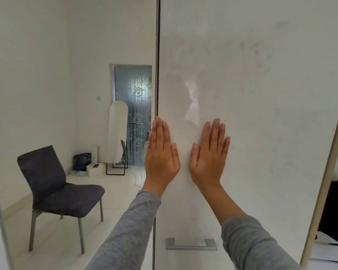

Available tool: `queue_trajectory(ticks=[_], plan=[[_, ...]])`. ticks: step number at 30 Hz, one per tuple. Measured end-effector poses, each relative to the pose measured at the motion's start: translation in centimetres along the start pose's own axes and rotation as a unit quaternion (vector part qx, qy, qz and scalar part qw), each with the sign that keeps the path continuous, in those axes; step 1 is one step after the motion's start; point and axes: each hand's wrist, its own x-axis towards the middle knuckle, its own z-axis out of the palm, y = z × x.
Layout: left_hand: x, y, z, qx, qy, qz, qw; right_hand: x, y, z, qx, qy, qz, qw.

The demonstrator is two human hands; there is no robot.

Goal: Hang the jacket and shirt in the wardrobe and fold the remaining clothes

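Shows a glossy white wardrobe door [261, 94] filling the right of the head view, seen close up. Presses both hands against it side by side: left hand [161, 156] and right hand [209, 156], each spread flat with fingers straight, gripping nothing, grey sleeves behind. Places the left fingertips [158, 121] right at the door's left edge, beside the dark seam [157, 55]. Leaves the metal handle [191, 244] lower down untouched. Shows no jacket, shirt or other clothes for certain; only a dark shape [336, 211] past the door's right edge, too cut off to name. Beyond the seam: a dark upholstered chair [53, 184], a standing mirror [117, 133] and a frosted glass door [137, 90], well apart from the hands.

Reads as pushing the door, probably shut. Risks a pinch at the seam, with the left fingertips so near the edge. Risks a slip too, given flat palms on a glossy face rather than a grip on the handle. Could trap fabric at the right edge, supposing a hanging garment there.
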Motion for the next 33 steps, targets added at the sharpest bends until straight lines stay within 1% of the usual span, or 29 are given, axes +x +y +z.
queue_trajectory(ticks=[7, 12, 18, 23, 27, 29, 31, 33], plan=[[0.1, -0.4, 0.8, 0.054, -0.005, 0.003, 0.999, 0.2, 0.1, 1.3, -0.033, 0.021, -0.006, 0.999], [0.3, 0.1, -0.1, 0.049, -0.021, 0.000, 0.999, 0.1, -0.1, 0.5, -0.036, 0.002, -0.006, 0.999], [0.3, 0.6, -1.6, 0.046, -0.068, 0.002, 0.997, -0.2, 0.0, -2.0, -0.034, -0.054, -0.014, 0.998], [0.5, 1.9, -3.3, 0.076, -0.119, -0.019, 0.990, -1.3, 0.0, -4.0, -0.014, -0.128, -0.019, 0.991], [0.4, 2.5, -4.9, 0.109, -0.157, -0.028, 0.981, -2.1, 0.1, -5.2, -0.007, -0.203, 0.010, 0.979], [1.0, 2.4, -5.9, 0.105, -0.169, -0.022, 0.980, -1.9, -0.4, -6.2, 0.013, -0.219, 0.011, 0.976], [0.4, 2.4, -6.9, 0.090, -0.189, -0.035, 0.977, -2.9, -0.5, -7.1, 0.021, -0.238, 0.013, 0.971], [-1.9, 3.0, -7.8, 0.040, -0.193, -0.053, 0.979, -5.2, -0.3, -8.2, 0.036, -0.271, 0.011, 0.962]])
